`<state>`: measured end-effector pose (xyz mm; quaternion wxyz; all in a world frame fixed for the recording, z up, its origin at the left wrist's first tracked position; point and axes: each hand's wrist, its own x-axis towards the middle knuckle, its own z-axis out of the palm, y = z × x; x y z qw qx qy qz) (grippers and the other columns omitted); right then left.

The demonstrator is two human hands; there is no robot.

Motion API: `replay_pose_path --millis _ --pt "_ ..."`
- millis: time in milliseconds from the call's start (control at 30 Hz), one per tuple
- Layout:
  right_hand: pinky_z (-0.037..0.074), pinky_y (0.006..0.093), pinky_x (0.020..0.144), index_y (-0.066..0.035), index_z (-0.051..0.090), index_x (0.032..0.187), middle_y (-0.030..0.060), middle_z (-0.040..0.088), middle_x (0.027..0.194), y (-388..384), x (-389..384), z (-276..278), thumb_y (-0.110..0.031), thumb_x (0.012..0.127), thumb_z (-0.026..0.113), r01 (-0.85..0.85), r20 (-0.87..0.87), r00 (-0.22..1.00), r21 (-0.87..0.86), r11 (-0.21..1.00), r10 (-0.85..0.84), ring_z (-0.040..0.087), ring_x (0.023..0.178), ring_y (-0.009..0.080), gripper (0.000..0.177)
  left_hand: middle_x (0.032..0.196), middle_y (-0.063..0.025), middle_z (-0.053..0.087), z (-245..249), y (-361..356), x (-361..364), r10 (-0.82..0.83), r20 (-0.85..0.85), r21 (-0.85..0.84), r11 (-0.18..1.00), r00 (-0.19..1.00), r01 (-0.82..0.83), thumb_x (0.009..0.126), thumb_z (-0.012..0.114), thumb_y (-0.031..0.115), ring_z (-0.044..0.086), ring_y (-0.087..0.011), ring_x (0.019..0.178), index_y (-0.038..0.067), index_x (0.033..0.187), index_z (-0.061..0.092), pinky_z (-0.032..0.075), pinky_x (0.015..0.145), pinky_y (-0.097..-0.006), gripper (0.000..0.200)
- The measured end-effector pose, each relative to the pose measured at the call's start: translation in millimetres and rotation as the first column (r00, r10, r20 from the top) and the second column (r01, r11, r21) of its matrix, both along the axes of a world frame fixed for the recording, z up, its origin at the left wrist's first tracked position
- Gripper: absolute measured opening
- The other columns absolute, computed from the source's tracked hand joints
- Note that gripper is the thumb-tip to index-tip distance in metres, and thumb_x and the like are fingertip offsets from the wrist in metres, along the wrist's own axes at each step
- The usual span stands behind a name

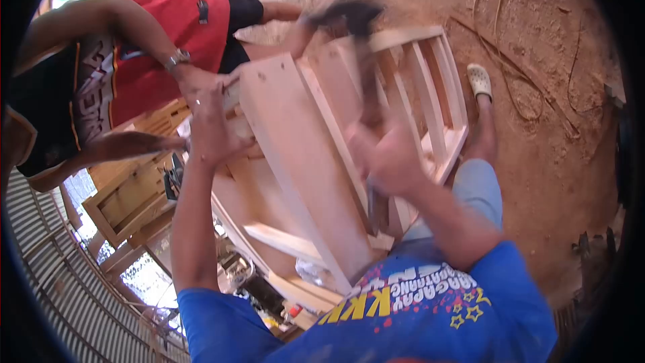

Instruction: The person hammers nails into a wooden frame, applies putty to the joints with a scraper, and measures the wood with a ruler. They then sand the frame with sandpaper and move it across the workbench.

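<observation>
My right hand (pixel 390 158) is closed round the handle of a hammer (pixel 367 84), which is smeared by motion. The hammer's dark head is raised at the top, above a pale wooden frame (pixel 302 154) with several slats. Farther left, my left hand (pixel 218 128) rests at the frame's upper left edge, with its thumb stretched toward the wood and its fingers apart. A co-worker's hand touches the same corner, just above my left hand.
A co-worker (pixel 168 47) in red and black stands at the upper left. Wooden panels (pixel 127 195) lie at the left. A cable (pixel 475 7) and a thin stick (pixel 517 74) lie on the brown ground at the right.
</observation>
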<state>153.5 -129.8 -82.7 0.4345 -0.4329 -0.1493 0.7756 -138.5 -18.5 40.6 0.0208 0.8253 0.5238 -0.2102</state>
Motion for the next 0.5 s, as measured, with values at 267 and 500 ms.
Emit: replay_pose_path --millis 267,500 --pt "0.053 0.0315 0.054 0.004 0.055 0.126 0.0072 0.066 0.074 -25.2 -36.5 -24.0 -0.017 0.101 0.058 -0.009 0.086 0.996 -0.01 1.0 0.01 0.064 0.057 0.0166 0.033 0.129 -0.0191 0.054 -0.3 5.3 12.0 0.024 0.061 0.033 0.999 0.998 -0.026 0.046 0.095 0.023 0.056 -0.0411 0.12 0.005 0.142 0.039 0.048 0.101 -0.0505 0.112" --pt "0.049 0.0268 0.048 -0.005 0.052 0.101 0.0003 0.056 0.067 16.1 22.9 -10.3 -0.013 0.102 0.06 0.496 -0.224 0.858 0.124 0.859 -0.463 0.053 0.048 0.0088 0.011 0.13 -0.0175 0.054 -3.3 7.3 7.5 -0.013 0.085 0.049 0.999 0.996 0.009 0.046 0.095 0.023 0.056 -0.041 0.118 0.006 0.142 0.039 0.049 0.099 -0.0504 0.112"
